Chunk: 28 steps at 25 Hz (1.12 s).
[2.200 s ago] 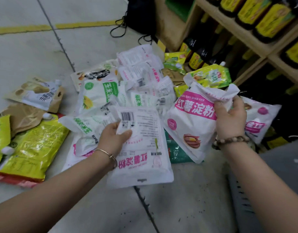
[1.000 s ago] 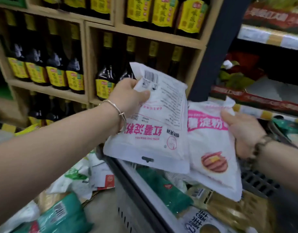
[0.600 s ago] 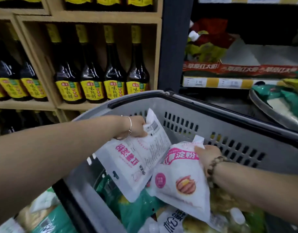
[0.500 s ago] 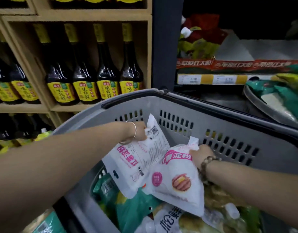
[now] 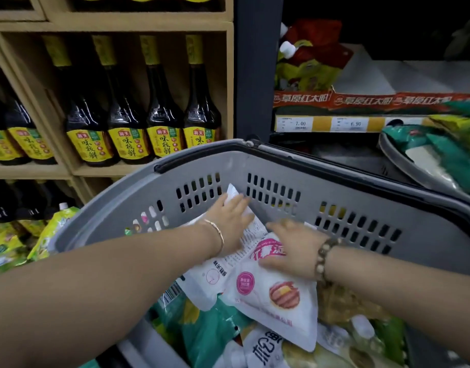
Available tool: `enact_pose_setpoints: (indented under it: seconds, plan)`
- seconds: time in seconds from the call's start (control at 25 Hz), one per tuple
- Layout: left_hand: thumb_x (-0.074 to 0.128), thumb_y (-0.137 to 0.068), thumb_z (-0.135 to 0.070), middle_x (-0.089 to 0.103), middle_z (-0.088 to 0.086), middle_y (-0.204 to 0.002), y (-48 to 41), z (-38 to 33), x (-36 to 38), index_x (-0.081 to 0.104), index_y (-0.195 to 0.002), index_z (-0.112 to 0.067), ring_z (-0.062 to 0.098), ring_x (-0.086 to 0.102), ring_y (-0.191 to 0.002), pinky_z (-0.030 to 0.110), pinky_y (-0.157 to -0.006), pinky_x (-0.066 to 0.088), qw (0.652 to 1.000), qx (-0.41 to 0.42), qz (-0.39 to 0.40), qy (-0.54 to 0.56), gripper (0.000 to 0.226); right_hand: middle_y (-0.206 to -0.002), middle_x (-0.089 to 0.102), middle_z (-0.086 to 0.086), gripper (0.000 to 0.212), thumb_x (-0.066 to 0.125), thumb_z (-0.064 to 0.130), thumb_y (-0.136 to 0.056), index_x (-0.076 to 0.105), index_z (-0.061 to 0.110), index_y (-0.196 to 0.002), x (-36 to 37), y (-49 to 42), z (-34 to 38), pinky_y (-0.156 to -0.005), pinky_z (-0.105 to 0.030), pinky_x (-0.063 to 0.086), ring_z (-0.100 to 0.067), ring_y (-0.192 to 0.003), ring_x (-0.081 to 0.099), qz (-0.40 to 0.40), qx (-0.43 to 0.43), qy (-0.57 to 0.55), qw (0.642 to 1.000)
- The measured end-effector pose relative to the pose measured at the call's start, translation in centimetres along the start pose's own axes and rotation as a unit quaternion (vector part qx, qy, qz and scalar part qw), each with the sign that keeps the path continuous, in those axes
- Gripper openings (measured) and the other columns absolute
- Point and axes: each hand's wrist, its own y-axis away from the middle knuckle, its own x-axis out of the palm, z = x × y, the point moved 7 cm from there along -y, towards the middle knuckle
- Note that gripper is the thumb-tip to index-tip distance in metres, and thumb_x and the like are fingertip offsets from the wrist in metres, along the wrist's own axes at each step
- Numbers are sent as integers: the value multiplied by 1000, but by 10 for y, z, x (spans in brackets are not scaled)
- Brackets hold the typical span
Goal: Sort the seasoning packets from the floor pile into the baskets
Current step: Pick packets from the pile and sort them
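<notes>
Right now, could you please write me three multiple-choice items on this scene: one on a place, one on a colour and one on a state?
1. Where does the pink-labelled packet lie?
A. on the floor
B. in the grey basket
C. on a shelf

2. What colour are the labels of the dark bottles?
A. yellow
B. blue
C. white

3. How are the left hand and right hand?
A. clenched in fists
B. laid flat, fingers straight
C. raised clear of the basket

Answers:
1 B: it lies on other packets inside the basket's walls.
2 A: every label facing the camera is mainly yellow.
3 B: the left hand lies flat on the back-printed packet, the right on the pink-labelled one.
</notes>
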Motion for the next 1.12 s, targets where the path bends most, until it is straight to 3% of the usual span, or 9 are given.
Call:
enact_pose_setpoints:
  seconds: [0.08,0.16,0.36,0.68,0.8,0.92,1.04,1.12]
  plan:
    - [42,-92,-50,-18,14,-155,5,-14,22,-1,-150,-21,34,-18,-142,57,-110,-9,996,18,84,-35,78,-158,-3,-5,100,29,85,-71,1,29,-149,34,5,1,-116,-47,6,-25,-145,-2,85,14,11,996]
    - [38,-94,-47,-26,12,-153,10,-15,36,-8,-149,-23,35,-25,-139,60,-109,-11,992,-5,127,-20,76,-156,-15,-4,103,27,87,-69,-7,30,-148,51,4,-7,-114,-49,-6,-24,-143,-16,110,42,3,993]
    - [36,-96,-38,-37,6,-148,18,-16,61,-19,-146,-26,29,-30,-138,51,-116,1,961,-46,234,138,76,-154,-23,-8,105,27,87,-70,-17,29,-146,69,-3,-5,-111,-54,-9,-29,-142,-20,148,56,11,987]
    - [37,-97,-35,-37,3,-149,22,-18,60,-19,-146,-26,27,-30,-138,50,-116,4,953,-18,271,133,75,-152,-28,-7,108,26,89,-67,-20,29,-145,73,-4,-7,-111,-56,-5,-29,-141,-21,190,76,36,978]
    - [35,-98,-42,-26,4,-154,15,-10,43,-8,-149,-26,28,-17,-143,50,-117,9,958,5,271,91,68,-155,-20,-8,109,28,89,-66,-16,29,-146,66,-2,-7,-113,-55,3,-30,-143,-12,190,80,42,978]
    - [37,-98,-37,-2,9,-158,12,0,14,14,-150,-20,31,8,-144,47,-115,19,964,35,256,56,60,-152,24,-12,108,32,88,-63,2,29,-148,41,-3,2,-102,-46,33,-34,-134,32,166,85,106,977]
    - [42,-96,-34,42,13,-142,20,22,-22,41,-137,-12,30,45,-125,42,-102,40,970,42,226,78,47,-133,51,-6,89,40,71,-76,13,24,-147,-1,-7,21,-84,-37,46,-27,-113,55,82,91,121,985]
    - [43,-95,-33,52,11,-132,35,46,-54,48,-130,-14,29,52,-114,34,-92,43,974,22,157,161,40,-124,57,-4,74,43,63,-79,28,22,-140,-35,-11,38,-77,-34,49,-24,-105,58,29,107,66,992]
